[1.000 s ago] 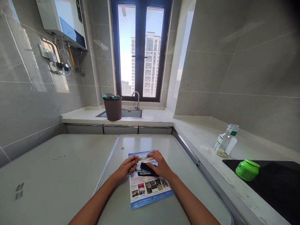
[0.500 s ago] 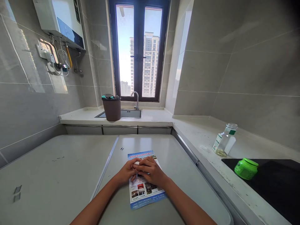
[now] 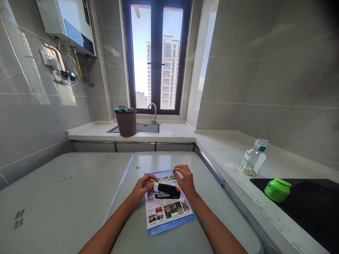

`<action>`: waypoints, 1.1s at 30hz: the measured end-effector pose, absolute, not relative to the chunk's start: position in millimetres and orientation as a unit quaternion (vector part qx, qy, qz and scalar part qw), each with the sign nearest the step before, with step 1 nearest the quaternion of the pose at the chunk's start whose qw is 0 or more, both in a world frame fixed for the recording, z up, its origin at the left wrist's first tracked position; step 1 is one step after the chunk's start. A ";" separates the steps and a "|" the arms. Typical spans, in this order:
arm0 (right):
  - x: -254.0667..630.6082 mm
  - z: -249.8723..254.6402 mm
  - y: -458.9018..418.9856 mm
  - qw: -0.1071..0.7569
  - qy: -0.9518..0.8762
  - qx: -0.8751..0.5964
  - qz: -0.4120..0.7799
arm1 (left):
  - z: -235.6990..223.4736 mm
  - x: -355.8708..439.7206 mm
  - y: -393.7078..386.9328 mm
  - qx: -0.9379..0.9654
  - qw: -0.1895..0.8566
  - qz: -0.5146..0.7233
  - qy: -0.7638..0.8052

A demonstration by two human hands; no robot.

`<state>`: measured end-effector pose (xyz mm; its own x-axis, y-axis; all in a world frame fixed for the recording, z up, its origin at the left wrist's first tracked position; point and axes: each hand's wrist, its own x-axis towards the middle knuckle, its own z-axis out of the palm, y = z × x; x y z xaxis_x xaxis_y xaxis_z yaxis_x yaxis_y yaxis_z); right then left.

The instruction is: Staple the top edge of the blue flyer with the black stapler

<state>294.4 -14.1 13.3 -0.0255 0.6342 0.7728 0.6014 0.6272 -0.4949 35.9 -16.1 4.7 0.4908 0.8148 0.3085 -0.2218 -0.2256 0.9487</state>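
Observation:
A black stapler (image 3: 168, 191) with a red spot at its right end lies on a printed flyer (image 3: 172, 225). Its metal rail shows at the left end, where it looks partly opened. My left hand (image 3: 143, 188) curls its fingers and thumb around that left end. To the upper right of the stapler, apart from it, is my right hand (image 3: 185, 179), with thumb and forefinger pinched by the flyer's top right edge. Whatever those fingertips hold is too small to make out.
Two small dark pieces (image 3: 137, 167) lie on the light table (image 3: 87, 190) beyond the flyer. On the right counter stand a glass jar (image 3: 253, 158) and a green jar (image 3: 277, 189). A brown bin (image 3: 126, 123) is by the sink (image 3: 148, 128).
My hands were together over the stapler, mostly hiding it. My right hand has moved away to the upper right, my left slightly left, and the stapler is now exposed.

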 end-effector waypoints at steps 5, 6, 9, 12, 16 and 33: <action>340.2 -7.6 14.7 0.432 -0.652 -0.622 -0.004 | 6.1 32.0 -11.1 0.627 0.544 0.487 0.272; 345.5 -12.8 18.2 0.409 -0.641 -0.649 0.001 | 5.8 31.4 -10.1 0.624 0.534 0.494 0.285; 353.3 -26.0 24.8 0.380 -0.620 -0.686 0.010 | 4.8 28.7 -6.7 0.600 0.516 0.526 0.311; 354.6 -33.9 28.5 0.366 -0.617 -0.696 0.020 | 4.5 24.7 -2.7 0.571 0.518 0.551 0.320; 354.7 -38.1 32.4 0.365 -0.628 -0.686 0.032 | 4.2 20.2 1.3 0.546 0.520 0.567 0.333; 351.5 -42.4 37.3 0.383 -0.649 -0.647 0.116 | 3.4 19.2 1.8 0.532 0.536 0.560 0.342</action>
